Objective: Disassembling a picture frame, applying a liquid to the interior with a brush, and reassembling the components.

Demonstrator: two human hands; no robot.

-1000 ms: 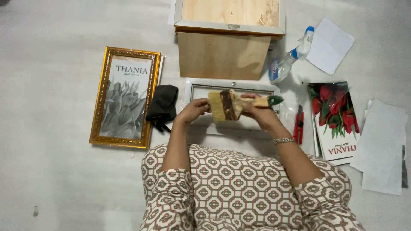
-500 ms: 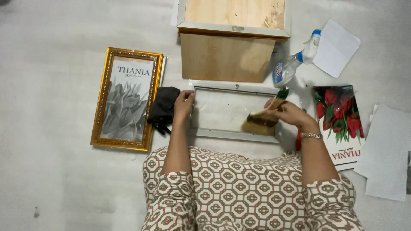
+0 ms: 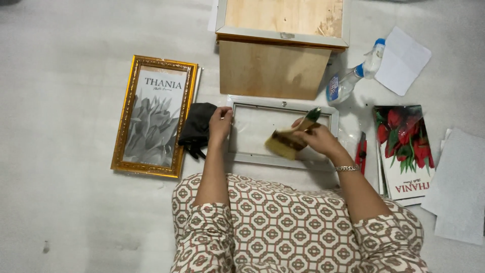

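While the person sat on the pale floor covering [image 3: 60, 212], the following items lay within reach. Item one: a white picture frame [image 3: 281, 161], flat on the floor directly before the knees, its clear pane facing up. Item two: the left hand [image 3: 220, 124], fingers curled over the frame's left edge and pressed against it, holding nothing else. Item three: the right hand [image 3: 317, 137], closed around the handle of a wide flat paintbrush [image 3: 287, 142] with pale bristles (the green handle end stuck out past the fingers toward the frame's upper right corner); the bristles rested on the pane near its middle. A bracelet [image 3: 346, 168] sat on that wrist.

Surrounding stock: a black cloth [image 3: 197, 127], crumpled just left of the white frame, near the left hand. A gold ornate frame [image 3: 154, 115] holding a grey flower print, further left. Two plywood backing boards [image 3: 275, 68], stacked beyond the white frame. A spray bottle [image 3: 353, 81] lying on its side to the upper right, with a white sheet of paper [image 3: 402, 60] beside it. A red-handled cutter [image 3: 361, 153] just right of the white frame. A print of red tulips [image 3: 406, 147] next to it, and grey sheets [image 3: 459, 187] at the far right.
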